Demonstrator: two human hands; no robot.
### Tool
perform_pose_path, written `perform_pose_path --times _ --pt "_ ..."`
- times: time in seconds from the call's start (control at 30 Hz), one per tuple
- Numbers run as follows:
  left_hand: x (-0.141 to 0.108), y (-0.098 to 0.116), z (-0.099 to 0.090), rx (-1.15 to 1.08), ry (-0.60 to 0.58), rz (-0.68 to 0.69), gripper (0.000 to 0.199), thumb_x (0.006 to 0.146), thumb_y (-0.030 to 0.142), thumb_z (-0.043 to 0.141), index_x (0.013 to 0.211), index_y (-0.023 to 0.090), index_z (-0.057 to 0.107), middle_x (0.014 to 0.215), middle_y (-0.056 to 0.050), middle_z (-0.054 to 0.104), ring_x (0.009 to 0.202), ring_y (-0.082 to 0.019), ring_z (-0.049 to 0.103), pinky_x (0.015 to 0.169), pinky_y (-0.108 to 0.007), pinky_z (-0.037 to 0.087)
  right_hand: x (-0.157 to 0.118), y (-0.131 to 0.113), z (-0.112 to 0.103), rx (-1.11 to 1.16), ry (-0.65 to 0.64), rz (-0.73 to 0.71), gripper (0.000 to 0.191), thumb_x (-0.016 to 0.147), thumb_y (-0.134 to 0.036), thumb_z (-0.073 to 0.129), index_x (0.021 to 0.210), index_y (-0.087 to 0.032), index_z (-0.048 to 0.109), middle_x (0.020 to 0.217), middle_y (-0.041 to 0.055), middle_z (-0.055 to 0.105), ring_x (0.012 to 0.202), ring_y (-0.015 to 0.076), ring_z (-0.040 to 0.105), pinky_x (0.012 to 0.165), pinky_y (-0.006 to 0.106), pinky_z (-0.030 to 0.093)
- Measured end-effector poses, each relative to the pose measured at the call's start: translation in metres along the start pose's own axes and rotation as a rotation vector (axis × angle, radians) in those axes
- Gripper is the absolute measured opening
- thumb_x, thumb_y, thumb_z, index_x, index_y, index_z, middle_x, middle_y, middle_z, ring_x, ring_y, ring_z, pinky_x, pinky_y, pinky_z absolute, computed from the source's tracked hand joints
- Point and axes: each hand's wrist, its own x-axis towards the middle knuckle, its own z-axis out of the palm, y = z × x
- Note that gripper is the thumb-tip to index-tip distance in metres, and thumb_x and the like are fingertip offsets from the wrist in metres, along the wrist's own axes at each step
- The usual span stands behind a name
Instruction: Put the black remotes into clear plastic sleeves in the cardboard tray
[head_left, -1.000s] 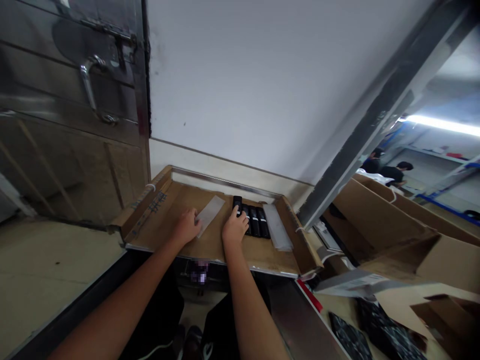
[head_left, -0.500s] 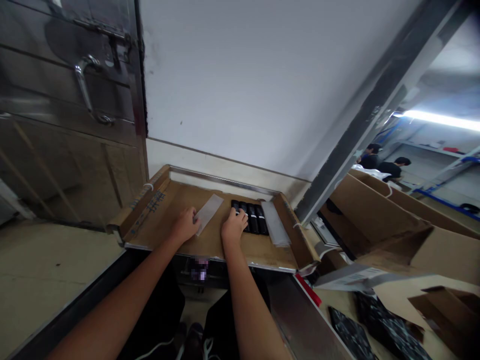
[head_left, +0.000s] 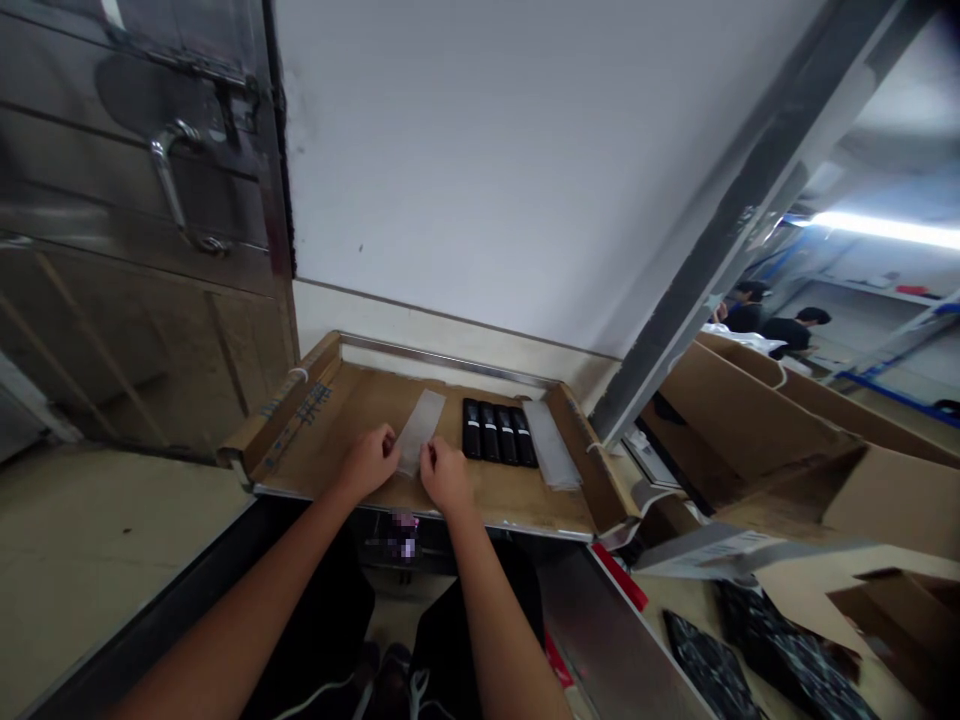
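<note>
A clear plastic sleeve (head_left: pixel 422 420) lies slanted on a cardboard-lined tray (head_left: pixel 352 390). My left hand (head_left: pixel 371 460) is closed at the sleeve's left edge, its fingers curled in a pinch. On the sleeve's right edge, near its lower end, my right hand (head_left: pixel 445 475) pinches the plastic. Several black items with white bands (head_left: pixel 490 433) stand side by side in a row, right of my right hand and touched by neither hand. Beyond them, more clear sleeves (head_left: pixel 551 445) lie in a flat stack.
The tray's raised cardboard sides (head_left: pixel 281 405) flank the work. A white wall (head_left: pixel 480 180) rises behind it, and a metal door (head_left: pixel 135 200) stands at left. Large cardboard boxes (head_left: pixel 780 430) are on the right. Two people sit in the far right background.
My right hand has left the row of black items and moved left to the clear sleeve. My left hand remains at the sleeve's left edge.
</note>
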Motion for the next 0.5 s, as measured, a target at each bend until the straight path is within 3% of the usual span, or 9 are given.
perform_pose_path --times 0.07,0.13,0.2,0.27,0.37,0.5 --pt "-0.004 -0.001 -0.003 -0.080 -0.067 0.031 0.006 0.083 0.020 0.055 0.080 0.019 0.060 0.073 -0.001 0.065 0.068 -0.016 0.058 0.066 -0.028 0.039 -0.016 -0.004 -0.002 0.137 0.045 0.068 0.030 0.098 -0.033 0.044 0.086 -0.019 0.067 0.073 0.0046 0.067 0.070 0.0181 0.063 0.067 0.026 0.041" --pt "-0.005 -0.003 -0.004 -0.137 -0.096 0.057 0.014 0.086 0.025 0.053 0.078 0.020 0.062 0.073 -0.001 0.066 0.067 -0.015 0.058 0.065 -0.027 0.038 -0.033 -0.006 -0.005 0.348 0.010 0.169 0.034 0.098 -0.038 0.042 0.099 -0.018 0.069 0.066 0.0031 0.065 0.062 0.0184 0.062 0.061 0.026 0.044" --pt "-0.006 -0.005 -0.005 -0.189 -0.109 0.070 0.017 0.087 0.028 0.051 0.081 0.020 0.064 0.077 -0.001 0.067 0.069 -0.016 0.058 0.065 -0.027 0.038 -0.046 -0.007 -0.008 0.577 -0.149 0.278 0.044 0.097 -0.044 0.041 0.126 -0.018 0.062 0.061 0.0001 0.065 0.048 0.0170 0.058 0.048 0.025 0.043" --pt "-0.005 -0.006 -0.005 -0.210 -0.150 0.088 0.019 0.088 0.032 0.052 0.082 0.020 0.066 0.077 -0.001 0.067 0.069 -0.016 0.058 0.065 -0.027 0.037 -0.055 -0.007 -0.010 0.730 -0.329 0.360 0.054 0.096 -0.049 0.042 0.140 -0.019 0.051 0.061 -0.0016 0.065 0.037 0.0146 0.052 0.036 0.022 0.037" --pt "-0.006 -0.006 -0.006 -0.190 -0.211 0.121 0.033 0.091 0.041 0.051 0.071 0.019 0.065 0.066 0.000 0.062 0.064 -0.015 0.054 0.061 -0.027 0.033 -0.067 -0.009 -0.008 0.818 -0.385 0.431 0.055 0.092 -0.058 0.047 0.129 -0.019 0.055 0.063 -0.0014 0.065 0.035 0.0130 0.052 0.031 0.019 0.036" --pt "-0.006 -0.005 -0.006 -0.247 -0.150 0.082 0.043 0.092 0.049 0.049 0.064 0.018 0.061 0.060 0.002 0.057 0.060 -0.015 0.051 0.059 -0.027 0.032 -0.083 -0.011 -0.010 0.839 -0.241 0.504 0.048 0.089 -0.062 0.051 0.109 -0.019 0.057 0.059 -0.0022 0.063 0.035 0.0121 0.052 0.030 0.018 0.035"
